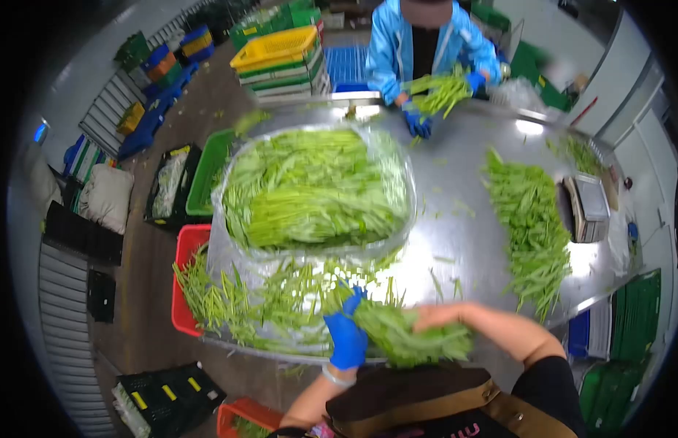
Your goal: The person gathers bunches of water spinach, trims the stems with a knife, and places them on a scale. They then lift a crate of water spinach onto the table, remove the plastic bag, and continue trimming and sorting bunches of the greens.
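Note:
At the near table edge, my left hand (pixel 346 337), in a blue glove, grips the stem end of a bunch of leafy greens (pixel 405 334). My bare right hand (pixel 437 317) is closed on the leafy part of the same bunch, its fingertips partly sunk among the leaves. Loose stems and trimmings (pixel 288 296) lie on the metal table (pixel 448 204) left of my hands. Beyond them sits a large clear plastic bag (pixel 408 193) packed with greens (pixel 302 190). A long row of greens (pixel 529 226) lies on the right side.
Across the table a person in a blue jacket (pixel 386 51) holds a bunch of stems (pixel 441 95) in gloved hands. A scale (pixel 591 198) stands at the right. A red crate (pixel 184 292) and green crate (pixel 200 182) adjoin the left edge. Stacked crates (pixel 277 62) stand behind.

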A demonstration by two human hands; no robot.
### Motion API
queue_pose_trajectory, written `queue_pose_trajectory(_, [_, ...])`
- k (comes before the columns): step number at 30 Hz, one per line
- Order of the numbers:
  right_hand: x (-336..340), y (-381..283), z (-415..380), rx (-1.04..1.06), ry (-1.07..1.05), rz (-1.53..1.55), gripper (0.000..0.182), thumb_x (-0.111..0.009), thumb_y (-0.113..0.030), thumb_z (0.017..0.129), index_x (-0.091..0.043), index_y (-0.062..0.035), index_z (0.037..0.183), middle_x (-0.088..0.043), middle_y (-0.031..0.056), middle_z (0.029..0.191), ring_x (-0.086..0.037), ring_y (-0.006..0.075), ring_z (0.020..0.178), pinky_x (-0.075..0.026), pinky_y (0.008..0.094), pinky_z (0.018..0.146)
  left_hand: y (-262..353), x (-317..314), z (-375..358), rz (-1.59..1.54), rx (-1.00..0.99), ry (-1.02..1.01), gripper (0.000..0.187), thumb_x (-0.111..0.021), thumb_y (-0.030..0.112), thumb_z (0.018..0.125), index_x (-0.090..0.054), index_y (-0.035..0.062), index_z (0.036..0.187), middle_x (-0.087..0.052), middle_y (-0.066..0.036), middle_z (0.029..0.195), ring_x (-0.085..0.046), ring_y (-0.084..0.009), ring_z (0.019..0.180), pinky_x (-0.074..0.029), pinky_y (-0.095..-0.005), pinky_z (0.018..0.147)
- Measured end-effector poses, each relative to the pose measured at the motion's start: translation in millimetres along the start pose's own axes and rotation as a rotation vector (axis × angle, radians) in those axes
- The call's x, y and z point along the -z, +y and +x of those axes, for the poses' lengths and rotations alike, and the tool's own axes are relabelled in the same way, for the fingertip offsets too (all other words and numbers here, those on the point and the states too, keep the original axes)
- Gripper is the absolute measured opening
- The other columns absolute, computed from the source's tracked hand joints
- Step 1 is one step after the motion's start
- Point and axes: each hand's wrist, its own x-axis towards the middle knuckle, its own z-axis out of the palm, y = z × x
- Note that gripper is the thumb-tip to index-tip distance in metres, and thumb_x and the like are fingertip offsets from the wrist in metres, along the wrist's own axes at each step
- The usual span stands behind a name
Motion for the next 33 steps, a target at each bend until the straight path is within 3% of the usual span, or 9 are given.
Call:
queue_pose_trajectory(1, [-18.3,10.2,-6.1,0.104,-0.086,0.125,0.096,-0.076,-0.042,0.082,-0.022,-0.0067,0.154,-0.038,0.0102,0.152,-0.037,0.0210,0.137,-0.028,0.0364,0.115,21.9,-2.7,-5.9,-0.438,0.404,0.026,0.035,-0.047,-0.007,0.089,-0.062,-0.0027,0.121,-0.063,-0.012,0.122,-0.056,-0.0207,0.116,-0.044,-0.0372,0.103])
queue_pose_trajectory(3, [-47.2,16.8,-11.9,0.208,-0.040,0.232,0.095,-0.073,-0.040,0.086,-0.017,-0.0065,0.155,-0.034,0.0133,0.153,-0.030,0.0226,0.140,-0.024,0.0372,0.116,19.3,-2.2,-8.2,-0.315,0.293,0.052,0.029,-0.052,-0.002,0.091,-0.063,-0.0040,0.117,-0.065,-0.011,0.116,-0.061,-0.0210,0.108,-0.048,-0.0352,0.097])
queue_pose_trajectory(11, [-51.1,-11.1,3.6,0.075,0.419,-0.094,0.068,-0.085,-0.022,0.074,-0.052,-0.0026,0.131,-0.067,0.0069,0.109,-0.058,0.0175,0.106,-0.045,0.0313,0.096,20.1,7.9,10.8,-0.446,0.229,-0.119,0.022,-0.057,0.003,0.088,-0.063,-0.0004,0.109,-0.066,-0.009,0.104,-0.064,-0.0204,0.097,-0.052,-0.0345,0.088])
queue_pose_trajectory(16, [-78.5,-3.2,-7.1,0.073,0.191,0.031,0.095,-0.081,-0.028,0.080,-0.023,-0.0050,0.151,-0.044,0.0121,0.144,-0.041,0.0203,0.133,-0.034,0.0362,0.111,7.1,22.7,9.0,-0.887,0.575,-0.035,0.022,-0.058,0.008,0.084,-0.062,0.0028,0.105,-0.067,-0.012,0.098,-0.064,-0.0263,0.093,-0.051,-0.0388,0.090])
queue_pose_trajectory(19, [-117.2,39.6,13.8,0.106,0.262,0.256,0.088,-0.082,-0.024,0.079,-0.030,-0.0022,0.148,-0.046,0.0111,0.142,-0.041,0.0194,0.132,-0.032,0.0346,0.112,13.1,19.0,5.2,-0.982,0.580,-0.085,0.020,-0.057,0.009,0.085,-0.062,0.0017,0.104,-0.066,-0.011,0.092,-0.064,-0.0242,0.087,-0.052,-0.0358,0.085])
queue_pose_trajectory(26, [-80.0,-8.0,16.2,0.013,0.407,-0.191,0.067,-0.080,-0.027,0.080,-0.051,-0.0039,0.136,-0.060,0.0100,0.132,-0.053,0.0210,0.122,-0.040,0.0360,0.105,-46.6,80.8,24.1,-1.138,0.778,-0.219,0.048,-0.050,0.026,0.101,-0.040,0.0089,0.145,-0.048,-0.011,0.143,-0.049,-0.0288,0.129,-0.041,-0.0457,0.109])
queue_pose_trajectory(28, [-59.5,16.3,33.3,0.003,0.493,-0.011,0.064,-0.080,-0.025,0.079,-0.053,-0.0026,0.132,-0.066,0.0121,0.120,-0.060,0.0204,0.110,-0.046,0.0356,0.097,-91.2,92.5,26.1,-0.859,0.778,-0.199,0.057,-0.054,0.033,0.098,-0.034,0.0128,0.148,-0.044,-0.010,0.145,-0.049,-0.0272,0.129,-0.043,-0.0442,0.105])
queue_pose_trajectory(31, [-14.6,98.5,60.0,-0.452,0.712,-0.497,0.049,-0.079,-0.017,0.074,-0.063,-0.0011,0.117,-0.071,0.0133,0.101,-0.066,0.0202,0.091,-0.051,0.0339,0.085,-147.6,96.7,16.6,-0.324,0.751,-0.238,0.072,-0.060,0.044,0.095,-0.026,0.0185,0.152,-0.038,-0.007,0.149,-0.048,-0.0248,0.129,-0.046,-0.0419,0.099])
queue_pose_trajectory(33, [-21.1,84.5,50.3,-0.120,0.660,-0.081,0.043,-0.077,-0.011,0.074,-0.064,-0.0021,0.114,-0.071,0.0114,0.092,-0.064,0.0177,0.084,-0.051,0.0341,0.080,-147.8,99.0,26.6,-0.454,0.751,-0.220,0.068,-0.062,0.039,0.095,-0.028,0.0212,0.151,-0.040,-0.008,0.147,-0.051,-0.0249,0.127,-0.048,-0.0431,0.098])
